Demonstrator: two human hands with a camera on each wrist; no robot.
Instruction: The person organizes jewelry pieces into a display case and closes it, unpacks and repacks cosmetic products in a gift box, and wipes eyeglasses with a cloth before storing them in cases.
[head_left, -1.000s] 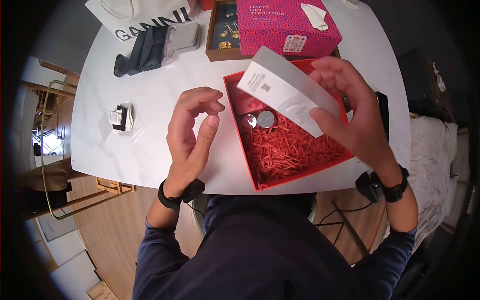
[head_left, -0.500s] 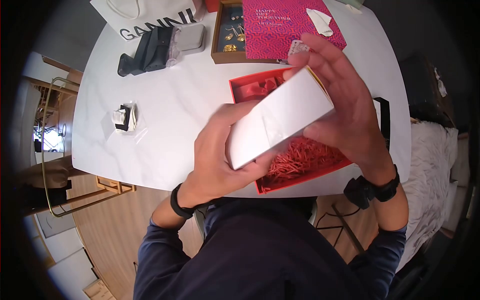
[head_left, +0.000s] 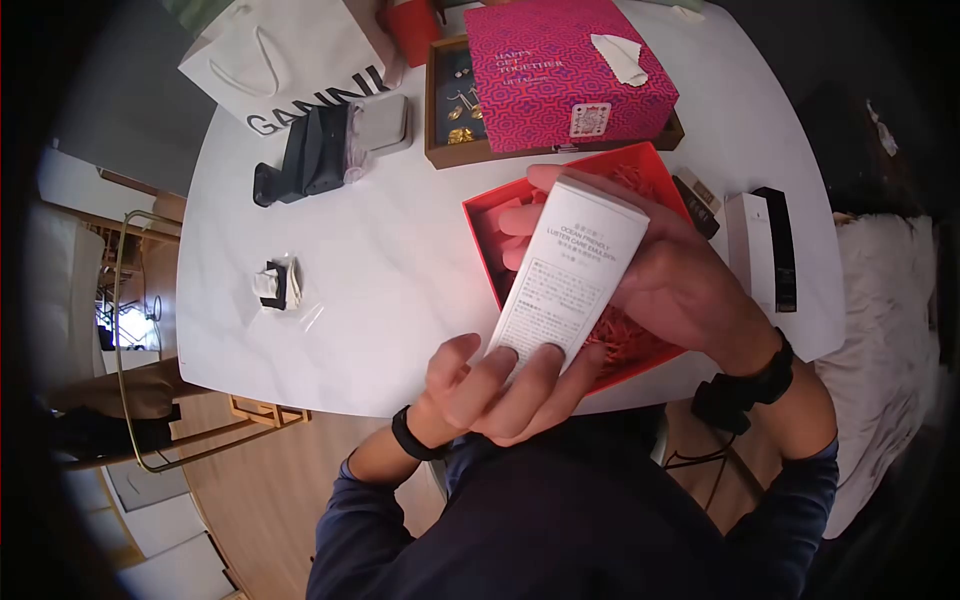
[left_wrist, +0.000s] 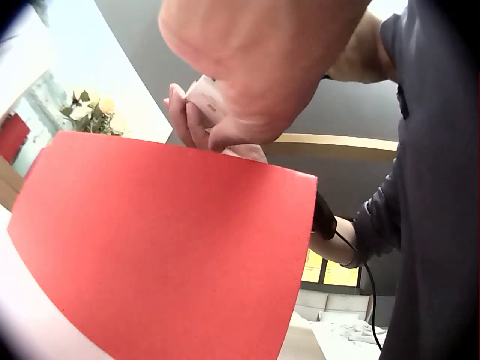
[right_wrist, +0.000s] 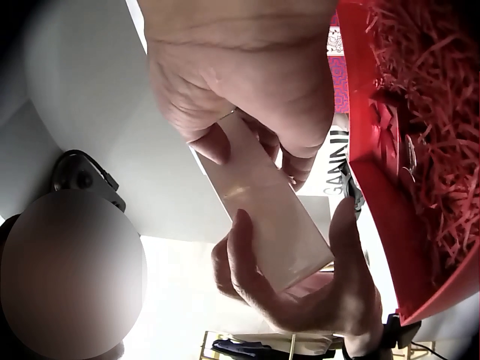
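Both hands hold a white carton [head_left: 575,260] with printed text facing up, tilted above the red gift box [head_left: 645,365]. The left hand [head_left: 500,395] grips its lower end, fingertips lying across the printed face. At the upper end, the right hand [head_left: 675,270] grips the carton from the side and behind, with some fingers showing past its left edge. In the right wrist view the carton's plain side [right_wrist: 262,202] shows between the two hands. Red paper shreds [right_wrist: 420,150] fill the gift box beneath. The left wrist view has the box's outer wall [left_wrist: 165,240] below the hands.
A patterned pink box [head_left: 570,80] sits on a wooden jewellery tray [head_left: 440,140] at the back. Left of it are a GANNI paper bag [head_left: 290,60] and dark cases [head_left: 315,150]. Narrow white and black boxes [head_left: 755,250] stand at right. A small plastic-wrapped bundle [head_left: 275,285] lies at left.
The left hand has come from beside the red box to grip the carton. The carton has been turned over, so its printed face shows, and it now points up and away.
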